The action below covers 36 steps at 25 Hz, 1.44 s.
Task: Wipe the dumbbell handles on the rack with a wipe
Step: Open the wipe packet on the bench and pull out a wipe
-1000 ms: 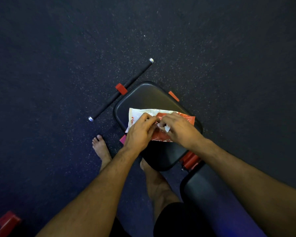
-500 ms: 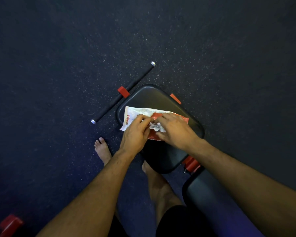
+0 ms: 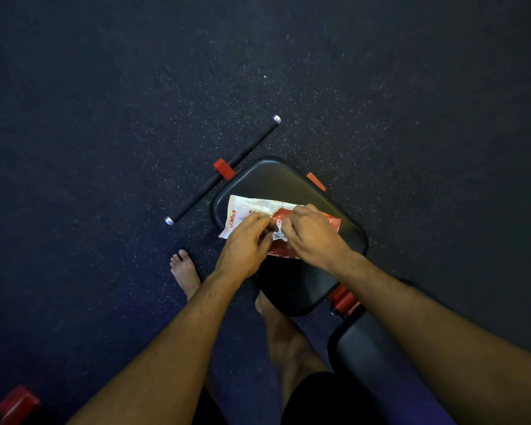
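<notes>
A crumpled white wipe is emerging from a glossy red-and-white packet lying on a padded black surface, the left hand and right hand both pinching at it, above speckled rubber floor.

The floor looks like matt dark rubber, rough and flecked with pale specks. The bench pad has a smooth, faintly glossy black cover — vinyl or leather by its sheen. The wipes pack is thin crinkled plastic film, shiny, white and red. The bar looks matt black, with bright metal end caps — its clip is plain red.
</notes>
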### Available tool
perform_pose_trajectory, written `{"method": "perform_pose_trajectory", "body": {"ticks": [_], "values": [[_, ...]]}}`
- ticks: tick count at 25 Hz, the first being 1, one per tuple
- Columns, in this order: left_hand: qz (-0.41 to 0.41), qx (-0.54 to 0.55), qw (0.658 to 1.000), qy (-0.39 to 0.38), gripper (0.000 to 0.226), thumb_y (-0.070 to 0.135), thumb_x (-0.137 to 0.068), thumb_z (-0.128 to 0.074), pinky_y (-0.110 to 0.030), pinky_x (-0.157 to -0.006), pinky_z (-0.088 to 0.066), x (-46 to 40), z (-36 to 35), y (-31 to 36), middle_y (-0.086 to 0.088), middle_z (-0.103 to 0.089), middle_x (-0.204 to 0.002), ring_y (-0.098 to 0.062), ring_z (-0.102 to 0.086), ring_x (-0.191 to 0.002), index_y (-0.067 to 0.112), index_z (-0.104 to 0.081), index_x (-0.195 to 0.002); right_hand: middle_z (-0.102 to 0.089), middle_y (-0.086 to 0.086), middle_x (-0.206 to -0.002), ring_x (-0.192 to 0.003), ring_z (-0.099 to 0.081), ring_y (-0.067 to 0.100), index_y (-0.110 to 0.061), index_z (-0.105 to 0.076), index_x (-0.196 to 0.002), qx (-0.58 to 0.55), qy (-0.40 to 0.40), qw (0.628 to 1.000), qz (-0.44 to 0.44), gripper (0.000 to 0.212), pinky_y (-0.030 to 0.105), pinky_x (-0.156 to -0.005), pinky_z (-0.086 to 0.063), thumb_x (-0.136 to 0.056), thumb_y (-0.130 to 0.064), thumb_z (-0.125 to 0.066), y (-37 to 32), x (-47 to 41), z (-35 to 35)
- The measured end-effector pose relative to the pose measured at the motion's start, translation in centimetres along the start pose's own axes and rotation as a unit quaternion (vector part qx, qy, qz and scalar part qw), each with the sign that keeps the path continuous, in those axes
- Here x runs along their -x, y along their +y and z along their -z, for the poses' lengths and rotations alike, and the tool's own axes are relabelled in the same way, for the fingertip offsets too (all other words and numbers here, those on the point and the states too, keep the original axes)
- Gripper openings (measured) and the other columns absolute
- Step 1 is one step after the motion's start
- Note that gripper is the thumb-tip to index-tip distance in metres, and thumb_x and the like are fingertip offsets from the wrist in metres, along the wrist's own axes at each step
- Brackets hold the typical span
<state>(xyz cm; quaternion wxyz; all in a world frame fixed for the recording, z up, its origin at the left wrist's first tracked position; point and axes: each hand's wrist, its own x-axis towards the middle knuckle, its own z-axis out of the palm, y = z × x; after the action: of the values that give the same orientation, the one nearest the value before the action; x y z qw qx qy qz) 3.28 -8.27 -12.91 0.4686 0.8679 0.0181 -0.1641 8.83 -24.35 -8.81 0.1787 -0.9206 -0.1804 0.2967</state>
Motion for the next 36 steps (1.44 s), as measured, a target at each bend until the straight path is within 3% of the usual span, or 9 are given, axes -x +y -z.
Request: {"method": "perform_pose_trajectory", "body": {"ticks": [5, 11, 16, 20, 24, 29, 36], "values": [[-0.011, 0.002, 1.000, -0.011, 0.015, 0.007, -0.091, -0.064, -0.034, -0.083, -0.052, 0.3, 0.2, 0.1, 0.003, -0.062, -0.106, -0.012, -0.057, -0.093, 0.013, -0.067, -0.104, -0.054, 0.003, -0.096, -0.095, -0.047, 0.023, -0.018, -0.066, -0.110, 0.097, -0.041, 0.993, 0.044, 0.020, 0.037, -0.085, -0.041, -0.095, -0.020, -0.054, 0.1, -0.4, -0.1], [0.044, -0.027, 0.998, 0.024, 0.017, 0.027, -0.090, -0.064, -0.032, -0.077, -0.049, 1.1, -0.8, 1.1, 0.003, -0.064, -0.100, -0.014, -0.059, -0.091, 0.015, -0.070, -0.100, -0.055, 0.000, -0.103, -0.100, -0.047, 0.021, -0.020, -0.066, -0.106, 0.145, -0.052, 0.987, 0.052, 0.016, 0.036, -0.091, -0.041, -0.091, -0.020, -0.059, 0.1, -1.0, 0.0], [0.086, -0.059, 0.994, 0.044, 0.017, 0.018, -0.088, -0.071, -0.022, -0.073, -0.033, 1.8, -1.8, 1.8, 0.000, -0.059, -0.105, -0.016, -0.054, -0.098, 0.014, -0.065, -0.104, -0.051, 0.000, -0.120, -0.112, -0.044, 0.022, -0.016, -0.056, -0.117, 0.207, -0.054, 0.975, 0.059, 0.027, 0.044, -0.101, -0.039, -0.091, -0.019, -0.059, -0.1, -1.0, -0.5], [0.105, -0.034, 0.990, 0.086, 0.013, 0.017, -0.088, -0.072, -0.018, -0.070, -0.026, 2.1, -2.4, 2.2, 0.001, -0.059, -0.099, -0.015, -0.051, -0.094, 0.015, -0.062, -0.095, -0.050, -0.004, -0.115, -0.107, -0.045, 0.021, -0.032, -0.054, -0.120, 0.208, -0.050, 0.973, 0.091, 0.030, 0.043, -0.091, -0.036, -0.091, -0.024, -0.055, 0.3, -0.8, 0.3], [0.100, -0.042, 0.989, 0.098, 0.009, 0.020, -0.089, -0.072, -0.022, -0.070, -0.035, 2.4, -3.0, 1.8, 0.002, -0.062, -0.096, -0.015, -0.055, -0.093, 0.015, -0.066, -0.092, -0.049, -0.005, -0.110, -0.103, -0.045, 0.020, -0.041, -0.057, -0.114, 0.198, -0.116, 0.964, 0.131, 0.023, 0.043, -0.089, -0.035, -0.094, -0.031, -0.052, 0.1, -1.9, 2.1], [0.111, -0.017, 0.987, 0.110, 0.009, 0.019, -0.087, -0.074, -0.016, -0.070, -0.032, 2.2, -2.7, 1.6, 0.005, -0.062, -0.094, -0.013, -0.056, -0.089, 0.015, -0.067, -0.092, -0.053, -0.012, -0.103, -0.100, -0.048, 0.016, -0.039, -0.061, -0.108, 0.173, -0.130, 0.965, 0.149, 0.016, 0.038, -0.085, -0.030, -0.091, -0.040, -0.058, 0.6, -3.1, 2.7], [0.124, 0.046, 0.983, 0.129, 0.015, 0.016, -0.086, -0.076, -0.023, -0.077, -0.051, 2.0, -2.7, 1.6, 0.005, -0.064, -0.096, -0.011, -0.063, -0.085, 0.017, -0.066, -0.097, -0.058, -0.014, -0.093, -0.095, -0.048, 0.011, -0.029, -0.062, -0.092, 0.081, -0.110, 0.985, 0.110, 0.005, 0.033, -0.083, -0.028, -0.093, -0.031, -0.057, 1.1, -2.8, 2.2]]}}
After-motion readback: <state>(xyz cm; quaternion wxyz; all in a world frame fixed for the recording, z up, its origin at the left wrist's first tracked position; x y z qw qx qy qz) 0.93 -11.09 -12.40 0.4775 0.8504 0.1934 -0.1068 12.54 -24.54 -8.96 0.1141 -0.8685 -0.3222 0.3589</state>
